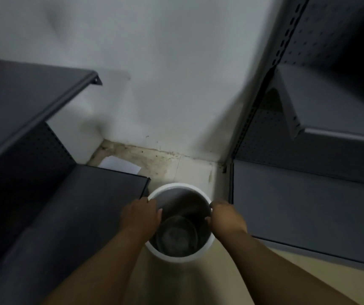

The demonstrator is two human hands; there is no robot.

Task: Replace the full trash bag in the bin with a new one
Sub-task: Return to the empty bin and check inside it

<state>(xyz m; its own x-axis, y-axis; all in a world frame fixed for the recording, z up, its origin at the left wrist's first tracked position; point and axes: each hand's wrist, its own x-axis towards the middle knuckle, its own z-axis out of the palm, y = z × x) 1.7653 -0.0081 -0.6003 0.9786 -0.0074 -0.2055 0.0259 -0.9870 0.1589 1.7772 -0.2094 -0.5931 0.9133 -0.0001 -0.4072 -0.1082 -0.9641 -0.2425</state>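
Bin (177,258), white and round, stands upright on the floor (190,170) at 6 o'clock from the middle of the view, in a narrow gap between two grey shelf units. Its inside looks dark grey with a round bottom showing; blur and dim light make it impossible to tell whether a bag lines it. The left hand (141,216) sits on the rim at the bin's 9 o'clock, fingers curled over the edge and the thumb tip inside the opening, so it holds the rim. The right hand (226,216) sits on the rim at 3 o'clock, also curled over the edge with the thumb on the inner side, holding it too. Both forearms reach in from 6 o'clock. The left shelf (66,216) touches or nearly touches the bin at its 10 o'clock, with a higher shelf (22,95) above it at 9 o'clock of the view. The right shelf (308,205) lies just beside the bin at 3 o'clock. A sheet of paper (119,165) lies on the stained floor at the bin's 11 o'clock, partly behind the left shelf. A pale wall (154,62) fills 12 o'clock.
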